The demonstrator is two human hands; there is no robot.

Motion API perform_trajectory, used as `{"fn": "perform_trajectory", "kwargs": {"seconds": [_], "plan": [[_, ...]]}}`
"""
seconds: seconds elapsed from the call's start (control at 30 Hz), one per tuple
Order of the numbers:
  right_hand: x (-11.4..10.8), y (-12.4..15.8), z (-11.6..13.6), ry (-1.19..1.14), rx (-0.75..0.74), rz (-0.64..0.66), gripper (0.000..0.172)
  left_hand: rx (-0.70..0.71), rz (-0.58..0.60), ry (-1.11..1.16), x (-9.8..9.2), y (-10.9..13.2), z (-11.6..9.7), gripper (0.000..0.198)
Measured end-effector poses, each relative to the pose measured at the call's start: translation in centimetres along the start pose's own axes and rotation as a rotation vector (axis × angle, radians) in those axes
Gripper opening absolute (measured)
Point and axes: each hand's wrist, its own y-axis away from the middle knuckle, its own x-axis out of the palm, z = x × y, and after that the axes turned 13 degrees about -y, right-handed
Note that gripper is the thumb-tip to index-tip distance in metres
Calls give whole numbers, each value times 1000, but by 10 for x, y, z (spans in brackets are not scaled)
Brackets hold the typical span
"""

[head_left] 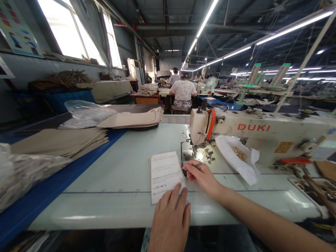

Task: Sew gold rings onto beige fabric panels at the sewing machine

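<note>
White sewing machine [262, 136] stands beside right fingers [193, 169] pinching pen [204, 162]; left fingers [174, 197] loosely spread on notebook [165, 169].

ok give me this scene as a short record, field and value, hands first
left hand: fingers spread over the lower part of a notebook
right hand: holding a pen, tip by the page's right edge; contact unclear
page: lines of writing, too small to read
machine: sewing machine marked DUKI, behind and right of the notebook
by the machine: white sheet with small gold-coloured pieces on it
left side: two tan stacks, clear plastic
background: seated person, back turned
</note>
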Motion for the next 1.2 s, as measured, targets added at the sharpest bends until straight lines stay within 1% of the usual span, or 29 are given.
{"fn": "perform_trajectory", "kwargs": {"seconds": [0.1, 0.2, 0.3, 0.37, 0.5, 0.7, 0.9, 1.2], "plan": [[0, 2, 0, 35, -13, -19, 25, 22, -14, -24, -1, -1, 1, 31], [2, 3, 0, 58, -27, -37, 19, 46, -10, -42, 0, -1, 2, 31], [3, 4, 0, 43, -30, -45, 19, 87, 13, -56, 1, 0, 2, 32], [4, 6, 0, 24, -5, -43, 21, 104, 19, -66, 2, 1, 3, 33], [2, 13, 2, 13, 29, -42, 25, 76, -23, -66, 3, 1, 3, 32], [-2, 18, 2, 19, 24, -43, 18, 57, -101, -46, 0, -3, 1, 32], [-1, 21, 5, 74, 29, -35, 11, 25, -111, -23, -1, -4, 0, 31], [2, 28, 7, 123, 45, 22, 9, -4, -169, -11, 2, -3, 0, 31]]}}
